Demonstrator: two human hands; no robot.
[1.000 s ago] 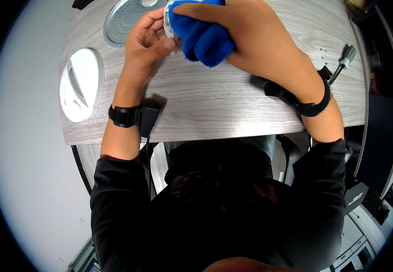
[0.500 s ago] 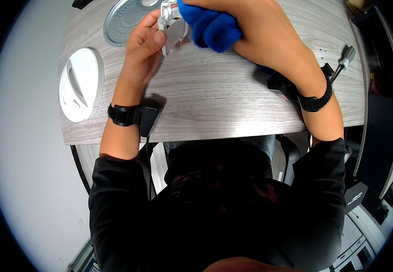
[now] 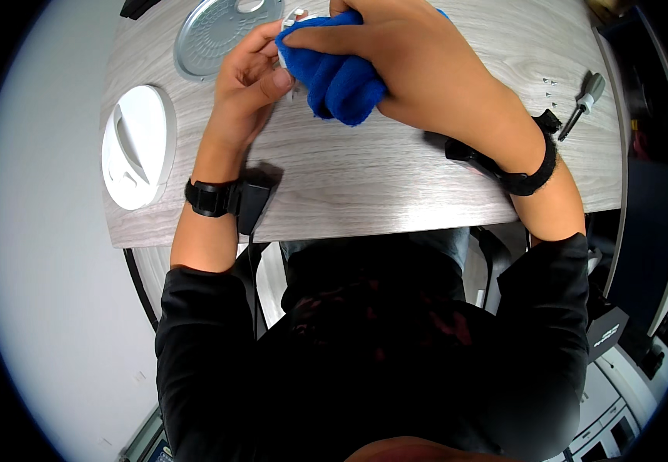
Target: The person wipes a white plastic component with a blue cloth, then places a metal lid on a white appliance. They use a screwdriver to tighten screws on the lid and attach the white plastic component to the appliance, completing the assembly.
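A white plastic part is held between the thumb and fingers of my left hand, near the far edge of the view. My right hand grips a bunched blue cloth, its index finger stretched along the top and pressing the cloth against the part. The cloth now covers most of the part; only its upper end and a strip of its left side show. Just left of my left fingers lies a round grey metal plate with a pattern of slots.
A white round cover with a curved recess lies on the left side of the wood-grain table. Toward the right edge are a grey-handled screwdriver and several small screws. A shelf unit stands beyond that edge.
My right hand has moved left and slightly nearer, bringing the blue cloth over the white part's face, which was exposed before. My left hand keeps its hold almost in place.
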